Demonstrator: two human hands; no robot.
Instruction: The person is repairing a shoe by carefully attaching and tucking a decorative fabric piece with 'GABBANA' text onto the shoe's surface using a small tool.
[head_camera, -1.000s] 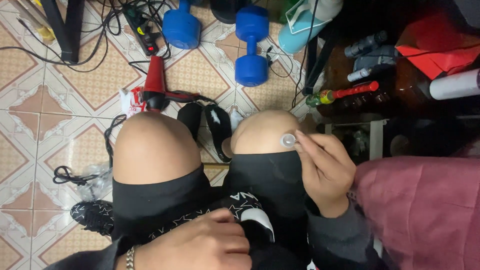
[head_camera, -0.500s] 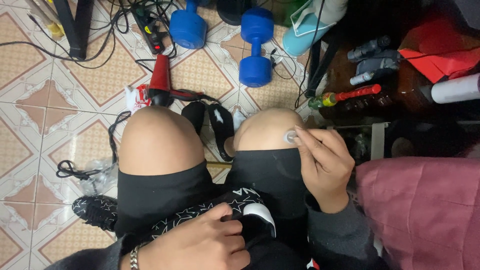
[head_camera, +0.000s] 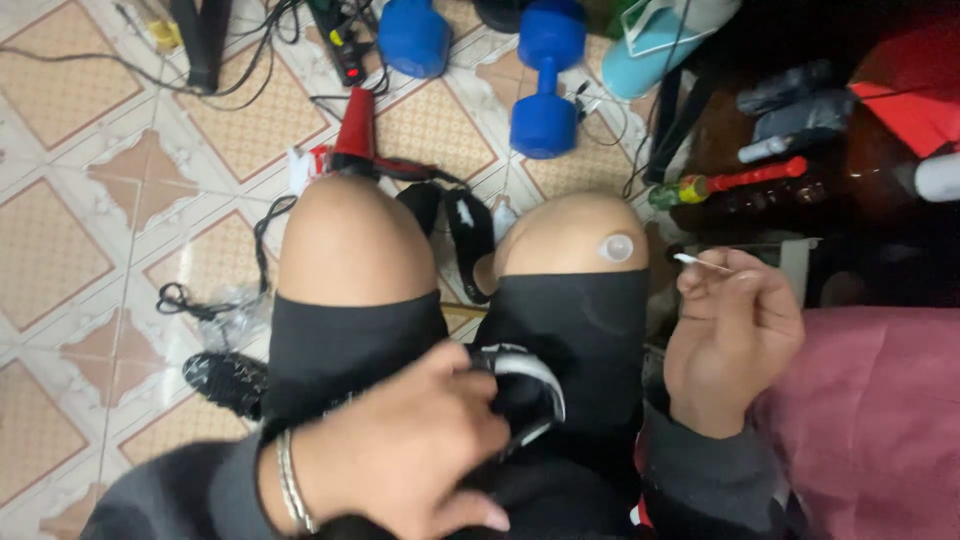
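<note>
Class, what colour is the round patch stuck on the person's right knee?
Pale, whitish round patch, clearest in the head view.

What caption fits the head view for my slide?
Seated person's right hand pinches a thin white strip beside a round patch on the right knee; left hand rests on the lap.

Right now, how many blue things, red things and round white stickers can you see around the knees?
Blue dumbbells: 2, one whole, one cut off at the top edge
Red things: 3, the cone-nosed tool on the floor, the red-handled tool, the red sheet
Round white patch on the knee: 1
Total: 6
</note>
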